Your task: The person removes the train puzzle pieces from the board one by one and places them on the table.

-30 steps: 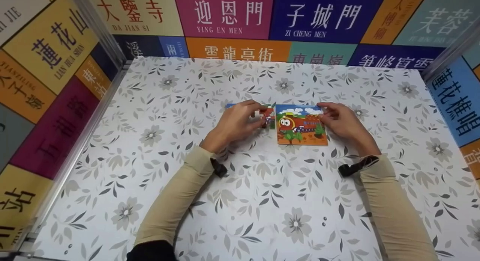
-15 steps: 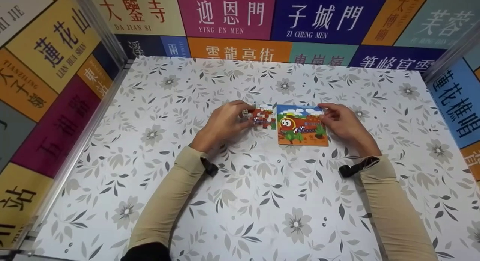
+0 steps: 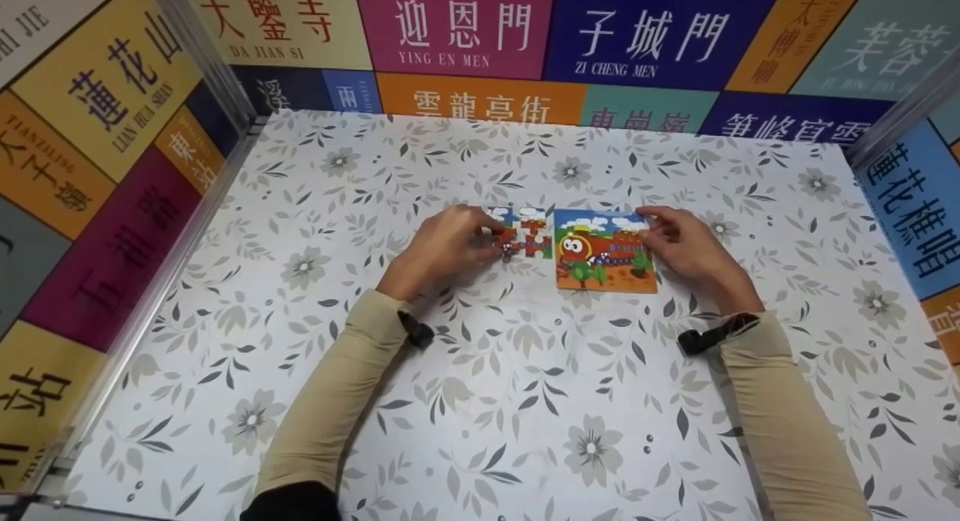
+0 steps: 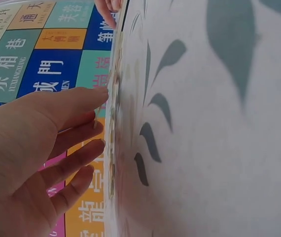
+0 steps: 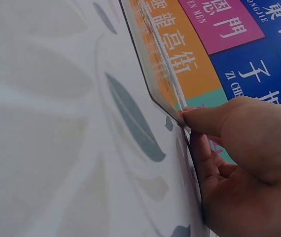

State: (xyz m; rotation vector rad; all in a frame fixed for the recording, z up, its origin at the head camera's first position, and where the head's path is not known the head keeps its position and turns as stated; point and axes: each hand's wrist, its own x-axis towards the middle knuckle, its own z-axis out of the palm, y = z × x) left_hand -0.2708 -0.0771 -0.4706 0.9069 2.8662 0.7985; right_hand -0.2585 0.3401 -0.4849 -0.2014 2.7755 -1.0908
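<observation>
Head view: floral tabletop (image 3: 525,386), lettered walls (image 3: 457,26); left hand (image 3: 442,244) loosely spread at puzzle (image 3: 531,240), right hand (image 3: 688,245) pinching card (image 3: 604,251).

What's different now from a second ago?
The left hand moved toward the person's left, showing more of the jigsaw puzzle. Whether it let go of a piece, I can't tell. The right hand still holds the train picture, which stayed put.

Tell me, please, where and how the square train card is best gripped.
Pinch the square train card by its right edge, coming from the right, I'd suggest: it looks thin, lies flat, and its left edge sits close beside the puzzle.
</observation>
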